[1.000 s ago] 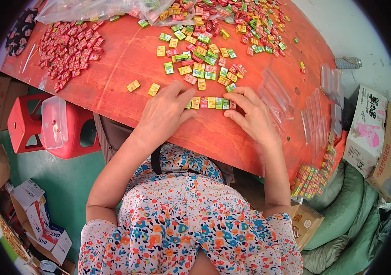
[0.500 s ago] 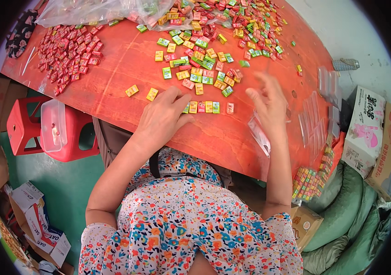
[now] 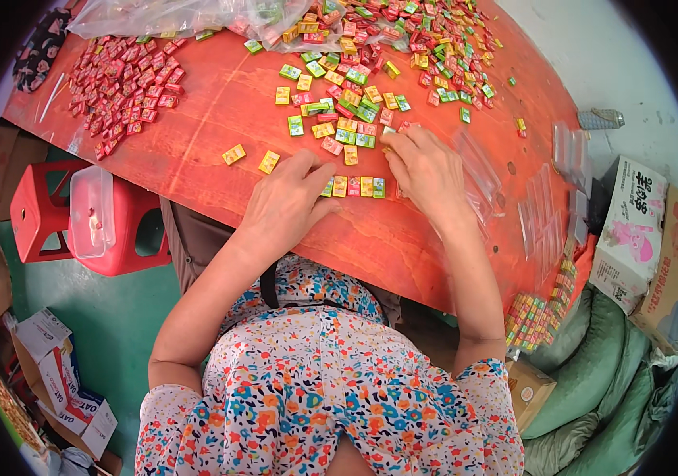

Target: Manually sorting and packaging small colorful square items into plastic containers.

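Note:
A short row of small candy-sized boxes (image 3: 353, 187), yellow, green and red, lies on the red table (image 3: 236, 190) in front of me. My left hand (image 3: 290, 197) rests at the row's left end, thumb and forefinger apart around it. Over the right edge of the loose boxes (image 3: 346, 135) reaches my right hand (image 3: 428, 170), its fingers bent and its thumb apart from the forefinger. Those fingertips touch or hover over the small boxes; which, I cannot tell. Part of a reddish box beyond the row's right end is hidden by this hand.
A heap of red boxes (image 3: 129, 87) lies at the far left, a mixed heap (image 3: 434, 40) at the far right beside a clear plastic bag (image 3: 188, 20). Clear plastic trays (image 3: 541, 210) and packed boxes (image 3: 529, 321) sit along the right edge. Red stools (image 3: 129, 238) stand left.
My right hand has moved left and in toward the loose boxes. A green box that was blurred above the row now lies farther right. My left hand stays at the row's end.

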Demonstrator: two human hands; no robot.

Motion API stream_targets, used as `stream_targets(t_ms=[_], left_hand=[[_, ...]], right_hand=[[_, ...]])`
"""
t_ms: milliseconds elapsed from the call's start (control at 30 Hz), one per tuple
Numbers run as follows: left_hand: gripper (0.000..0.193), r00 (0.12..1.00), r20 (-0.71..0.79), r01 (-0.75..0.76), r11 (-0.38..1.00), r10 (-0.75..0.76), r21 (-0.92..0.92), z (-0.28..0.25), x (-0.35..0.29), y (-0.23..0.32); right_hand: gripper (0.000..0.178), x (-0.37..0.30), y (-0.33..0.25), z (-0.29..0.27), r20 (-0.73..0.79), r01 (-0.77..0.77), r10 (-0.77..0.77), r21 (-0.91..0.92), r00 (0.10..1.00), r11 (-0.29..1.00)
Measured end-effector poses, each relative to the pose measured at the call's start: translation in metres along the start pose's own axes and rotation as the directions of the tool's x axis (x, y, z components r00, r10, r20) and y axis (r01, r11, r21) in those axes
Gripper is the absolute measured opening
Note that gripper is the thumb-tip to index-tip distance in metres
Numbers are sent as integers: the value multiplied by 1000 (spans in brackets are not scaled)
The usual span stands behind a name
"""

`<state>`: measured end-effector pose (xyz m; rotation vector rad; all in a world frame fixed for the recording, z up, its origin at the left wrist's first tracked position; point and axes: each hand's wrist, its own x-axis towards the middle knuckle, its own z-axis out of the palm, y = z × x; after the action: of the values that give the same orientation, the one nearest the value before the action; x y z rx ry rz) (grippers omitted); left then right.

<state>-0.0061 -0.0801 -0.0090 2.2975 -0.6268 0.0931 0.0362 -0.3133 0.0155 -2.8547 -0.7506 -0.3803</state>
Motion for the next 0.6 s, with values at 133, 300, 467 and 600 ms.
stream_targets(t_ms=[133,300,467,600], left_hand=[[42,1000,-2,0,1000,0,-7,0,-2,-1],[42,1000,-7,-8,1000,8,-13,1,-2,-2],[47,1000,8,8,1000,-8,11,2,-1,-3],[46,1000,11,11,1000,-12,15,1,0,-2]], right_hand=[[19,-14,-3,-10,61,-317,315,325,947,891],[14,-41,-5,-14,289,-582,532,605,796,543],[15,-49,-15,-5,263,-543,504,623,823,563],[16,-49,-13,-1,285,-571,524,618,803,540]])
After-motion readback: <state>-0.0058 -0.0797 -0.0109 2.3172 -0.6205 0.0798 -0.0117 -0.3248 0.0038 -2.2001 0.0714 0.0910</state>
